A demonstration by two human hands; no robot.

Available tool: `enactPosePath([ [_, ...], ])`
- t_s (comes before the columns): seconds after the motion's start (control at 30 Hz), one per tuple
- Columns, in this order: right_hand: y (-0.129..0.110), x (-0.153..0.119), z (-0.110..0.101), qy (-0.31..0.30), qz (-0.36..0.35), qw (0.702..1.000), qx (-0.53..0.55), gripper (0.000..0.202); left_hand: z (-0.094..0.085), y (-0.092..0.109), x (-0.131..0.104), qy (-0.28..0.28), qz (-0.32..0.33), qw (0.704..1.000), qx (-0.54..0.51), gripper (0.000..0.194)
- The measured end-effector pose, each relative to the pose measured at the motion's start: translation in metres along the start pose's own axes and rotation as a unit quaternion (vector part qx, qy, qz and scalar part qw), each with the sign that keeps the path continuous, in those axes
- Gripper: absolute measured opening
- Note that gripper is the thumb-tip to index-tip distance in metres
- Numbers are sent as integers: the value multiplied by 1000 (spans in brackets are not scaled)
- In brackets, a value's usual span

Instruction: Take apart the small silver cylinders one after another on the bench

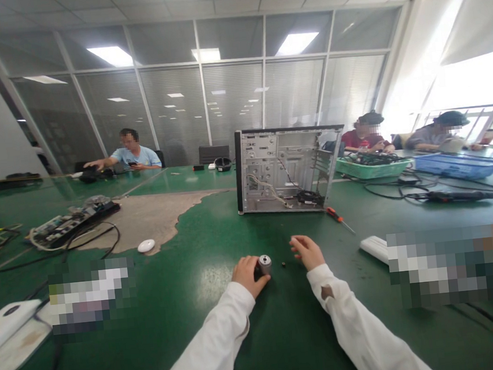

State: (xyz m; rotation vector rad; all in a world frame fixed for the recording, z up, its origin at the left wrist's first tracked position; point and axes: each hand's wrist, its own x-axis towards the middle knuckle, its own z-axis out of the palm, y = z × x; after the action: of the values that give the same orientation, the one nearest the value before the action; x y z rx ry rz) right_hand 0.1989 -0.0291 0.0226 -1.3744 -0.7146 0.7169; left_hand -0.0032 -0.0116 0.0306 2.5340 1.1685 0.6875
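My left hand [247, 275] is wrapped around a small silver metal cylinder [265, 263], which stands upright on the green table [191, 330]. Its round top face shows dark holes, like the end of a small motor. On the tabletop just right of the cylinder lies a tiny dark part [283, 264]. My right hand [307, 252] hovers a little above and to the right of that part, its fingertips drawn together. Whatever they may pinch is too small to make out.
An open computer case [288, 169] stands ahead, with a screwdriver [340, 220] by its lower right corner. A green basket [373, 167] and a blue basket [460, 165] sit far right. A power-board-like assembly [78, 221] and cables lie left. Other people sit around the table.
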Motion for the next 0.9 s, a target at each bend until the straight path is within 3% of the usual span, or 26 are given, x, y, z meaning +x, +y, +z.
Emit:
enactPosePath([
  [0.1,1,5,-3,33,104,983,146,25,0,0,0,-1,-2,1000,0,35],
  [0.23,6,5,-3,46,135,971,191,19,0,0,-1,-5,-7,1000,0,37],
  [0.9,5,0,-2,22,154,966,207,17,-1,3,-5,5,-4,1000,-11,39],
])
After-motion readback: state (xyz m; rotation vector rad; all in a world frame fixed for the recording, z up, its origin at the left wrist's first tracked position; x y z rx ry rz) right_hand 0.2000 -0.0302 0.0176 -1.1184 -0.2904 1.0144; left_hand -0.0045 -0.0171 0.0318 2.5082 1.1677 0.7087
